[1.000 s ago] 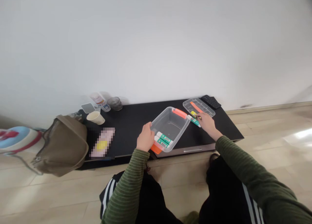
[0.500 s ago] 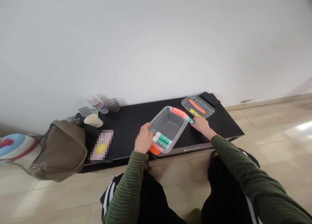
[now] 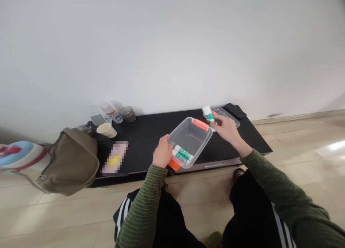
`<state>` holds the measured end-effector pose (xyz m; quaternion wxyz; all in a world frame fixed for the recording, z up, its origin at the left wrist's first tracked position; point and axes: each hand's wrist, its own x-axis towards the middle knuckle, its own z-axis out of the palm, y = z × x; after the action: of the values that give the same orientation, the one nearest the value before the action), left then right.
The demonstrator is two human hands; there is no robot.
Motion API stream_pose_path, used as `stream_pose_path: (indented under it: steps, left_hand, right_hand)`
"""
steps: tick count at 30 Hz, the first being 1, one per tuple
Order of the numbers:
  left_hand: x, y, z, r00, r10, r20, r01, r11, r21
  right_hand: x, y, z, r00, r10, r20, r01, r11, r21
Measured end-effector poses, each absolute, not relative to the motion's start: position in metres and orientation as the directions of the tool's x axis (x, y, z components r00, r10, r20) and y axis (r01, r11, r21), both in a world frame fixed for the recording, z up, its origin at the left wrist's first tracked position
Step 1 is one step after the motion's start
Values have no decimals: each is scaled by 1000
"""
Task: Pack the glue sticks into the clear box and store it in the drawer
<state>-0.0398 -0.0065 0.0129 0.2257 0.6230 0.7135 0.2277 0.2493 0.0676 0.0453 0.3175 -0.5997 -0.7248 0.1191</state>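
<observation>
My left hand grips the left rim of a clear plastic box with orange clips, fingers closed over its edge. Two green-and-white glue sticks lie side by side in the near end of the box. Just past the box's far right corner, my right hand holds another green-and-white glue stick upright between thumb and fingers, raised above the table. Behind that hand lies the clear lid, partly covered by it.
On the black table stand a paper cup, a glass and a white spray can. A brown bag sits at the left end. A black keyboard-like object lies at the back right, near the wall.
My right hand has lifted the glue stick from beside the box and turned it upright. My left hand keeps its grip on the box. The whole view has shifted slightly.
</observation>
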Motion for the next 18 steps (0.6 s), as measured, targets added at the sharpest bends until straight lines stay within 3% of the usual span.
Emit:
stream_pose_path:
  steps: [2, 5, 10, 18]
  left_hand:
    - [-40, -6, 13, -122, 991, -46, 788, 125, 603]
    - [-39, -7, 16, -129, 990, -65, 791, 142, 595]
    - [-38, -8, 18, -125, 990, -62, 796, 137, 589]
    - [-38, -8, 18, -116, 991, -59, 790, 128, 600]
  right_hand:
    - [220, 64, 57, -264, 939, 222, 809, 341, -480]
    - [177, 66, 57, -421, 905, -69, 869, 380, -318]
    - [127, 73, 35, -381, 825, -418, 920, 384, -82]
    - [106, 78, 12, -356, 783, -510, 922, 384, -53]
